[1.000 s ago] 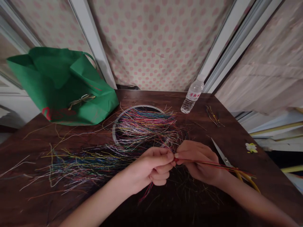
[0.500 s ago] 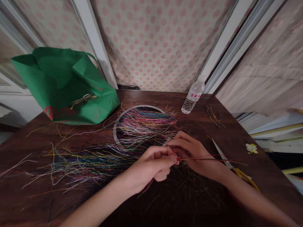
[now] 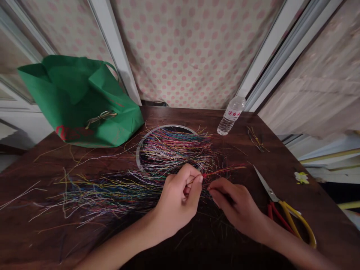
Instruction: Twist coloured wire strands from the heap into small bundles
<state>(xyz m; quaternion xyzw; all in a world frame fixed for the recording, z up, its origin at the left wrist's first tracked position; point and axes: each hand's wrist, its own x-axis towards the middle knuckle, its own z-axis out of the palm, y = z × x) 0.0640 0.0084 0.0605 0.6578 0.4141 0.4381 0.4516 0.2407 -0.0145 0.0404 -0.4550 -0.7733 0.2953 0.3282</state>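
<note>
My left hand (image 3: 178, 198) is closed, thumb and forefinger pinching a few thin red and orange wires (image 3: 225, 171) whose ends stick out to the right. A small red knot-like lump (image 3: 204, 175) shows right at its fingertips. Just to the right, my right hand (image 3: 239, 206) has its thumb and forefinger pressed together; whatever may be between them is too small to make out. Behind the hands, a heap of multicoloured wires (image 3: 174, 148) lies across a round grey-rimmed disc (image 3: 138, 155). Another long bundle of coloured wires (image 3: 112, 195) stretches out to the left.
Scissors (image 3: 272, 195) with red and yellow handles lie right of my right hand. A water bottle (image 3: 232, 114) stands at the back. A green bag (image 3: 115, 123) with glasses (image 3: 101, 118) on it sits back left. A yellow-white flower (image 3: 301, 177) lies near the right edge.
My right hand has drawn away from the left, down and to the right, off the red wires. The wire ends now point slightly upward. The scissors' handles are uncovered.
</note>
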